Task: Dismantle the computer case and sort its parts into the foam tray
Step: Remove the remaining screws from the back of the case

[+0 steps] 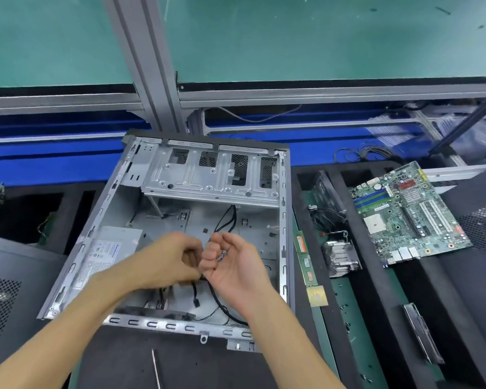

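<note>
Bench: a blue strip (54,153) is seen along the far side, with a grey metal post (149,63) standing behind the case.
Computer case (180,220): it is laid flat and open in the middle of the bench, with its side taken off. The silver drive cage (208,172) is seen at its far end.
Foam tray (376,290): the black tray is laid just beside the case, on the right. It is split into long slots.
Motherboard (407,211): the green board is laid on the tray, at the far right.
Power supply (107,256): the grey box is seen inside the case, on the left, partly hidden by the left arm.
Heatsink (340,256): it is set in a tray slot, near the case.
Memory stick (305,259): it is laid in a thin slot between the case and the heatsink.
Left hand (169,259): the fingers are curled in over the case. What is pinched cannot be told.
Right hand (236,262): it is cupped, palm up, touching the left hand. Small screws (221,255) are held in it.
Cables (225,217): black wires are seen inside the case, running under both hands.
Screwdriver (156,369): a thin metal shaft is laid on the foam in front of the case.
</note>
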Action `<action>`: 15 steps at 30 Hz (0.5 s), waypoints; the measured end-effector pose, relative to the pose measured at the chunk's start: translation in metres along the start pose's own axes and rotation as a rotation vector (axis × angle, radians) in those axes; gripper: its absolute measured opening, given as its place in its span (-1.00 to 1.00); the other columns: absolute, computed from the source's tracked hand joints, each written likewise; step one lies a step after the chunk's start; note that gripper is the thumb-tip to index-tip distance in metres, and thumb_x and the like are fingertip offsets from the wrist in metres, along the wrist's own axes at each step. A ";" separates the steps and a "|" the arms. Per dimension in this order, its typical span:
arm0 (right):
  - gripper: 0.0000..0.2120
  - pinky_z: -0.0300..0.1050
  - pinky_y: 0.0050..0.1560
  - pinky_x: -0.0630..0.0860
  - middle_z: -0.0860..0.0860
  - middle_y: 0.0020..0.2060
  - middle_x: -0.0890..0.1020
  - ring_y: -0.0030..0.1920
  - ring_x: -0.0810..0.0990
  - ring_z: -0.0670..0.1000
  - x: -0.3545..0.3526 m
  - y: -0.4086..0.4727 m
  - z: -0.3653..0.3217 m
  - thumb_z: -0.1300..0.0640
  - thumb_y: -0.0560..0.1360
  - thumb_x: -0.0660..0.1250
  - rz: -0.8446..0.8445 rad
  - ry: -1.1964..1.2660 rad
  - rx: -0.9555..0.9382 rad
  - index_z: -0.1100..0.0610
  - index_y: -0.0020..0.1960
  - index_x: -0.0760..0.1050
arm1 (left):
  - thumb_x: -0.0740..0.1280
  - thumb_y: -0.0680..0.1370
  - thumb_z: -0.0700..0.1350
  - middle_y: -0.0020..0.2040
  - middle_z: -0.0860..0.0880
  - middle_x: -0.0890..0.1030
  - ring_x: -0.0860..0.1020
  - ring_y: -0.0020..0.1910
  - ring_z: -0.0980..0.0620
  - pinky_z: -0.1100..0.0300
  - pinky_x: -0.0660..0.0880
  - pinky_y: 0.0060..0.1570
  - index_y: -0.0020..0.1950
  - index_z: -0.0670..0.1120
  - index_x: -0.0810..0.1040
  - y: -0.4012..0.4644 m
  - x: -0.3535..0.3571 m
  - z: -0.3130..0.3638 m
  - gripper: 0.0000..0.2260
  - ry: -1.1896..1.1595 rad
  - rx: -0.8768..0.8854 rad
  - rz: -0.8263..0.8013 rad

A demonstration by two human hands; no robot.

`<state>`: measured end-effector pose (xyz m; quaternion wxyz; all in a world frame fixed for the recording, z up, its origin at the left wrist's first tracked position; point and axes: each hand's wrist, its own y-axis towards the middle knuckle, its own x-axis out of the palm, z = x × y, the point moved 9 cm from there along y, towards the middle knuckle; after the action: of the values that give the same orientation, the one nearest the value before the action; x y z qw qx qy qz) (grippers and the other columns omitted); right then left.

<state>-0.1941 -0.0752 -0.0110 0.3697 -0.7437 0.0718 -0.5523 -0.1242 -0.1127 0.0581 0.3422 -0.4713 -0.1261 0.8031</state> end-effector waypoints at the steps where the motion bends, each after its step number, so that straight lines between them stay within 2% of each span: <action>1: -0.61 -0.23 -0.48 0.29 0.04 -0.41 0.38 -0.49 0.37 -0.02 0.001 -0.002 -0.003 0.18 0.64 0.17 -0.004 0.010 -0.013 0.24 -0.32 0.53 | 0.45 0.48 -0.25 -0.29 0.00 0.59 0.46 -0.37 0.18 0.30 0.48 -0.21 -0.14 -0.10 0.62 -0.002 -0.009 0.002 -0.93 -0.058 0.032 0.093; 3: -0.64 -0.25 -0.51 0.25 0.01 -0.42 0.32 -0.49 0.30 -0.05 0.004 -0.006 -0.011 0.17 0.65 0.15 -0.003 -0.013 -0.053 0.20 -0.30 0.48 | 0.47 0.41 -0.24 -0.35 -0.03 0.59 0.46 -0.42 0.17 0.34 0.47 -0.32 -0.24 -0.01 0.60 -0.015 -0.033 0.013 -0.86 -0.160 0.142 0.299; 5: -0.68 -0.24 -0.44 0.29 0.01 -0.39 0.32 -0.44 0.31 -0.05 0.006 -0.014 -0.015 0.16 0.65 0.14 0.014 -0.055 -0.079 0.19 -0.25 0.46 | 0.45 0.38 -0.19 -0.34 0.02 0.59 0.50 -0.40 0.13 0.34 0.48 -0.32 -0.24 0.04 0.60 -0.027 -0.042 0.040 -0.87 -0.165 0.292 0.381; 8: -0.69 -0.18 -0.26 0.47 0.08 -0.33 0.43 -0.31 0.46 0.01 0.001 -0.027 -0.022 0.20 0.66 0.11 0.018 -0.044 -0.104 0.23 -0.20 0.48 | 0.43 0.45 -0.21 -0.21 0.10 0.54 0.49 -0.26 0.14 0.22 0.48 -0.17 -0.10 0.03 0.66 -0.023 -0.013 0.088 -0.87 0.079 0.464 0.296; 10: -0.67 -0.19 -0.34 0.49 0.09 -0.39 0.43 -0.37 0.46 0.00 -0.010 -0.042 -0.037 0.26 0.63 0.10 0.040 0.026 -0.145 0.21 -0.28 0.45 | 0.40 0.51 -0.16 -0.14 0.08 0.49 0.46 -0.19 0.15 0.11 0.47 -0.11 -0.03 0.01 0.66 -0.014 0.009 0.115 -0.91 0.186 0.503 0.241; 11: -0.65 -0.20 -0.40 0.47 0.07 -0.43 0.41 -0.42 0.45 -0.02 -0.017 -0.052 -0.049 0.26 0.62 0.11 0.037 0.060 -0.191 0.19 -0.32 0.43 | 0.39 0.53 -0.15 -0.13 0.08 0.49 0.46 -0.17 0.14 0.12 0.46 -0.11 -0.03 0.00 0.65 -0.012 0.018 0.131 -0.92 0.190 0.551 0.230; 13: -0.60 -0.24 -0.48 0.39 0.02 -0.48 0.42 -0.51 0.43 -0.06 -0.032 -0.079 -0.082 0.20 0.63 0.14 0.042 0.015 -0.326 0.13 -0.37 0.46 | 0.38 0.53 -0.20 -0.11 0.07 0.54 0.51 -0.14 0.13 0.21 0.45 -0.09 -0.03 -0.02 0.66 -0.017 0.026 0.166 -0.89 0.065 0.694 0.227; 15: -0.56 -0.28 -0.51 0.17 -0.06 -0.53 0.35 -0.58 0.28 -0.13 -0.057 -0.111 -0.122 0.09 0.63 0.19 0.096 -0.136 -0.470 0.04 -0.43 0.41 | 0.35 0.52 -0.28 -0.09 0.03 0.59 0.57 -0.11 0.05 0.26 0.47 -0.08 -0.02 -0.02 0.67 -0.021 0.030 0.193 -0.81 -0.137 0.783 0.263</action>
<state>-0.3554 -0.0242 0.0294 0.2163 -0.8404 0.2087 -0.4509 -0.2877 -0.0544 0.1500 0.3807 -0.2632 0.2276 0.8567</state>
